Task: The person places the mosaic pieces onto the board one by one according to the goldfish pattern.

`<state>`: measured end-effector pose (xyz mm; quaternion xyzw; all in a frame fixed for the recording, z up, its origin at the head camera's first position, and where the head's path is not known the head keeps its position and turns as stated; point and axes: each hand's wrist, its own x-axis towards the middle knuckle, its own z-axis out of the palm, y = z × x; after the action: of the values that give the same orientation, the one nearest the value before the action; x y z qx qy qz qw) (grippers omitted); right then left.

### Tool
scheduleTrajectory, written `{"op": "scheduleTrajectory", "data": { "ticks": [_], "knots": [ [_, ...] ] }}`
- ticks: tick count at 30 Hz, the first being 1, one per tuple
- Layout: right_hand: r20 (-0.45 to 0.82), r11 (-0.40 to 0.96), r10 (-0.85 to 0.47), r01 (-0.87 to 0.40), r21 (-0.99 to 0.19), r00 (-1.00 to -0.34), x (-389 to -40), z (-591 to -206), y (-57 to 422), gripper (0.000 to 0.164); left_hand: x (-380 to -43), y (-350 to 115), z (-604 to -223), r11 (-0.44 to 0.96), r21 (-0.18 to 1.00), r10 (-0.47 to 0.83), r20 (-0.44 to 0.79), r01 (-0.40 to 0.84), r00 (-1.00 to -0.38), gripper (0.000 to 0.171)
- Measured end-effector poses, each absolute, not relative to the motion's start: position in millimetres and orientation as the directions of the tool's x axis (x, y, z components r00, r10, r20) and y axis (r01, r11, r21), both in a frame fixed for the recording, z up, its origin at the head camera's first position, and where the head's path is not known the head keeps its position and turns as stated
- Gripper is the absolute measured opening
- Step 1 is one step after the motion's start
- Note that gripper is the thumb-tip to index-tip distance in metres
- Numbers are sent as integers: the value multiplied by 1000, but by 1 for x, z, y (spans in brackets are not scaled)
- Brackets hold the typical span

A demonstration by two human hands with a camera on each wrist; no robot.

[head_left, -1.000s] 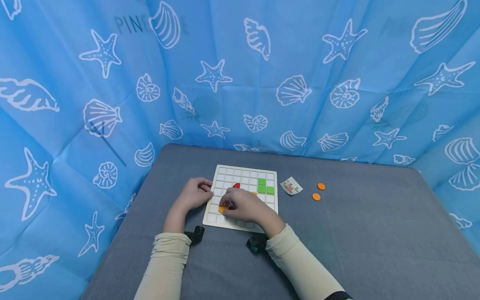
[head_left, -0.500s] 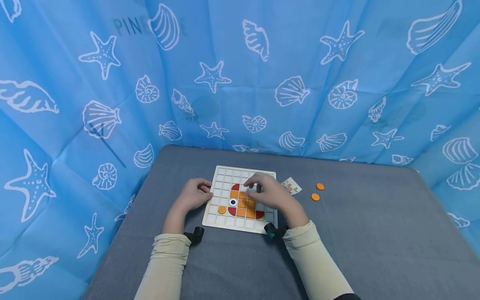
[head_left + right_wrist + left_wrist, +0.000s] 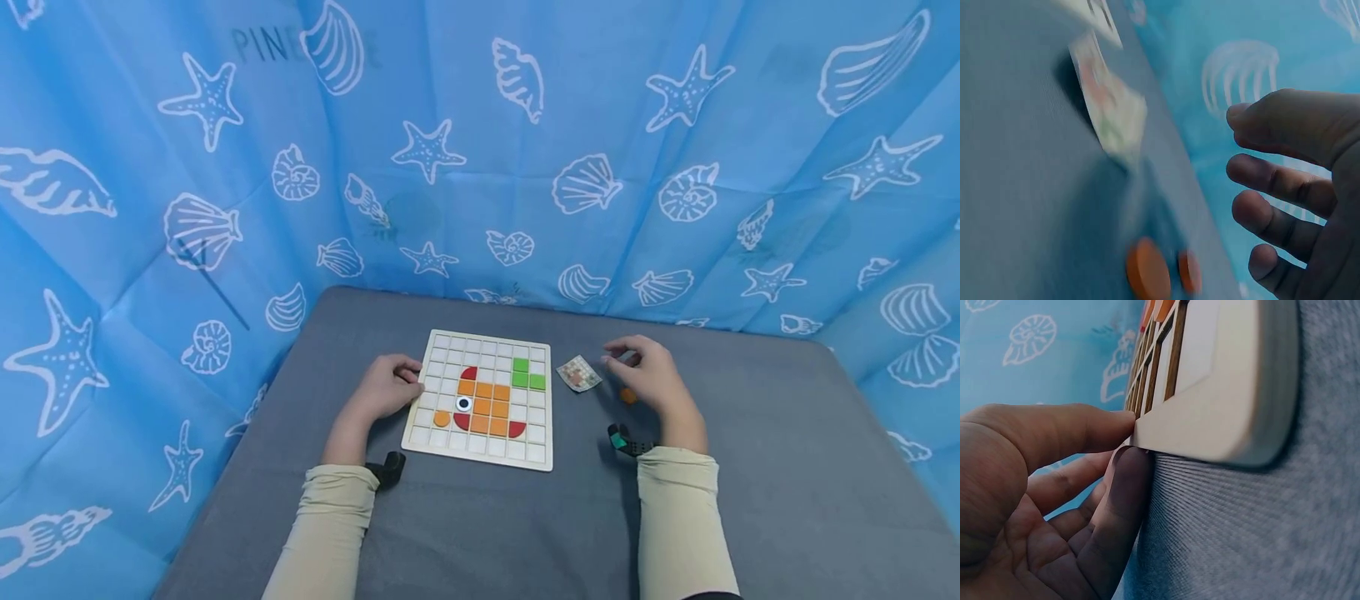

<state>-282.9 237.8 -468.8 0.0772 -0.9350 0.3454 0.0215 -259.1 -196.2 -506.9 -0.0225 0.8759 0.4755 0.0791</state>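
Observation:
The square white grid board (image 3: 472,458) lies on the table with a fish-like pattern of orange and red tiles and a white eye disc (image 3: 463,404). Three green squares (image 3: 521,379) sit at its upper right, and an orange disc (image 3: 442,418) at lower left. My left hand (image 3: 384,387) pinches the board's left edge; in the left wrist view the thumb (image 3: 1085,428) is on top and a finger at the underside. My right hand (image 3: 648,375) hovers empty, fingers loosely bent, above two loose orange discs (image 3: 1149,270); in the head view it partly hides them.
A small creased pattern card (image 3: 579,373) lies between the board and the right hand. Grey cloth covers the table (image 3: 765,450). A blue curtain (image 3: 465,208) with white shells and starfish hangs behind and at both sides.
My right hand has let go of the orange disc on the board's lower left and moved right, past the card, to above the two loose discs. The left hand has stayed at the board's edge.

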Motion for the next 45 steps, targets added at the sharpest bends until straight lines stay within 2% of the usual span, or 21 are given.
{"op": "scheduleTrajectory", "data": {
  "ticks": [6,12,45],
  "knots": [
    [37,774,-34,-50,-632,-999,-280,-482,273,41,-260,-197,-506,550,826,31,-167,-123,-985,36],
    [-27,770,-14,6,-638,-1000,-278,-492,289,44,-260,-197,-506,557,820,27,-171,-127,-985,36],
    [-74,783,16,58,-620,-997,-282,-496,290,39,-259,-195,-503,542,830,33,-180,-134,-983,35]
  ]
}}
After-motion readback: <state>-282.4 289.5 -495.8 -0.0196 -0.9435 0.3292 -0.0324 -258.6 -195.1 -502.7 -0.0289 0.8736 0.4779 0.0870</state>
